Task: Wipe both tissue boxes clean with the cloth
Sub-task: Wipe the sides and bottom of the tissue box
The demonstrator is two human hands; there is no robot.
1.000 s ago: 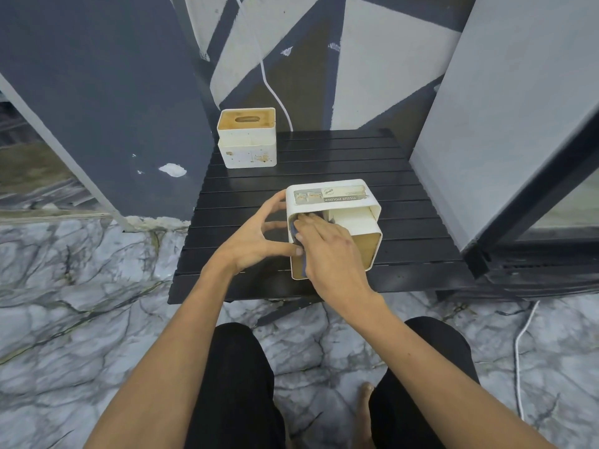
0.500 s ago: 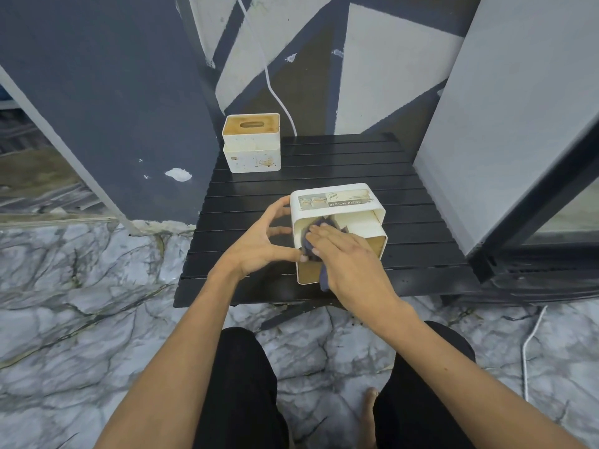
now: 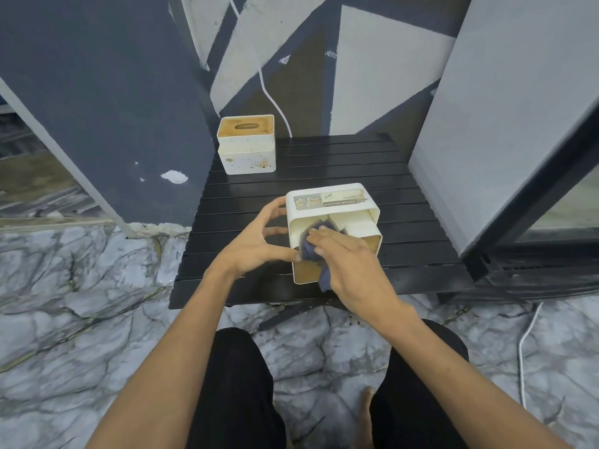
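Looking down from my head camera, I start at the far left, where a dark grey wall panel (image 3: 97, 102) meets a grey-veined marble floor (image 3: 74, 306). Next comes a low black slatted table (image 3: 324, 163), and at its back left corner stands the white square tissue box with a tan wooden lid (image 3: 246, 144), upright, with brownish stains on its front; nothing touches it, so I judge it not yet wiped. Nearer me, my left hand (image 3: 256, 244) steadies the second box, its thumb against the near left edge and its curled fingers bracing the left wall. That white plastic tissue holder lying on its side (image 3: 332, 228) sits toward the table's front edge, label face up, wooden lid facing me. My right hand (image 3: 353, 260) lies across it with fairly straight fingers, pressing a crumpled blue-grey cloth (image 3: 312, 246) onto the upturned side. I judge the wiping of this first box to be in progress; the whole far box is left. To the right stands a pale grey panel (image 3: 505, 124), and a white cable (image 3: 526, 338) trails on the floor.
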